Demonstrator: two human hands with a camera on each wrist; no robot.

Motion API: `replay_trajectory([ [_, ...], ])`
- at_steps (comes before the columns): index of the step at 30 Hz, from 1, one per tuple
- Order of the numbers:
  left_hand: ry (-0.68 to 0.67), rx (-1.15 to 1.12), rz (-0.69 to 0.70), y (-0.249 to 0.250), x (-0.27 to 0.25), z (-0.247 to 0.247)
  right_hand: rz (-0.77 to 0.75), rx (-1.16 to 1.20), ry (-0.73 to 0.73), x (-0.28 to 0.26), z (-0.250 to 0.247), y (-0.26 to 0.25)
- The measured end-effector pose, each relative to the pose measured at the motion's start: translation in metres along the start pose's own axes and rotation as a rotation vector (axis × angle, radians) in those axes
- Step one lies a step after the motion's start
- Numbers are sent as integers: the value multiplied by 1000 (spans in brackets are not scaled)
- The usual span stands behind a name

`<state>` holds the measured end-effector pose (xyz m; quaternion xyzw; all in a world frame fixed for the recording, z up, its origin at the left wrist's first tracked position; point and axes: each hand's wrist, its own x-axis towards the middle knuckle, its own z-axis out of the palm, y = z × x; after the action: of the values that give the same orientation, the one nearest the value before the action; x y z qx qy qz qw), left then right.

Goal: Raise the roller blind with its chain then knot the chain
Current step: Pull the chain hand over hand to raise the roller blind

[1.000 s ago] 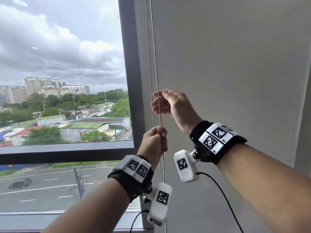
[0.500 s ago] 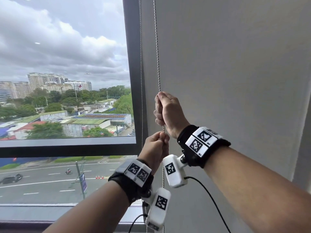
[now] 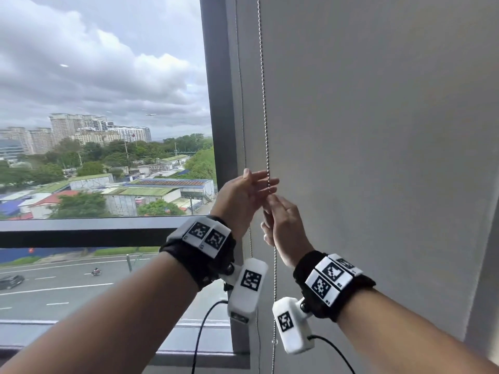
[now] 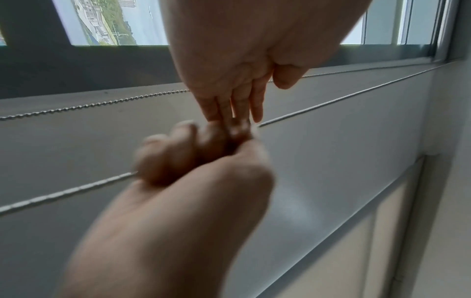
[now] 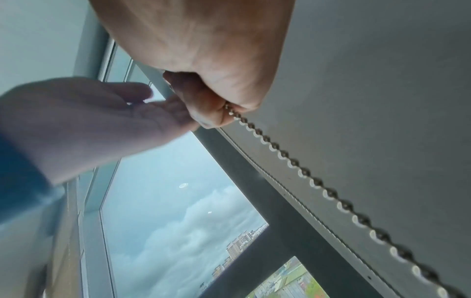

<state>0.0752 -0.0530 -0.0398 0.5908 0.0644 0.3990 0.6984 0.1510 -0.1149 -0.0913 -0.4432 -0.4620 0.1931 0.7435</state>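
Note:
The grey roller blind (image 3: 378, 130) hangs down over the right window pane. Its metal bead chain (image 3: 264, 98) drops along the blind's left edge, with a thinner rear strand (image 3: 243, 125) beside it. My right hand (image 3: 274, 211) grips the front strand in curled fingers, which the right wrist view shows pinching the chain (image 5: 305, 177) where it leaves the right hand (image 5: 219, 108). Just above it, my left hand (image 3: 256, 183) reaches across with straight fingers, the chain passing in front of them. In the left wrist view, the left fingers (image 4: 237, 104) point at the blurred right fist (image 4: 193, 155).
A dark window frame post (image 3: 218, 103) stands left of the blind, with a horizontal bar (image 3: 81, 229) and the sill (image 3: 199, 352) below. The uncovered pane shows city and road. Black cables (image 3: 201, 336) hang from the wrist cameras. A wall edge (image 3: 483, 292) lies at the right.
My left hand has let go of the chain and risen above the right hand, fingers now straight. The right hand has come down, still gripping the chain.

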Motion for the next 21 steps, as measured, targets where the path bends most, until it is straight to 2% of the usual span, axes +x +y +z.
replay_trajectory([
  [4,-61,-36,-24,27,9,15,30,-74,0,-17,-7,12],
  [8,-45,-31,-34,31,16,31,-12,-100,20,-28,-10,19],
  [14,59,-8,97,13,18,40,-96,-143,-18,-27,-16,30],
  [21,79,53,137,9,12,45,-61,-151,-91,-19,-27,26],
])
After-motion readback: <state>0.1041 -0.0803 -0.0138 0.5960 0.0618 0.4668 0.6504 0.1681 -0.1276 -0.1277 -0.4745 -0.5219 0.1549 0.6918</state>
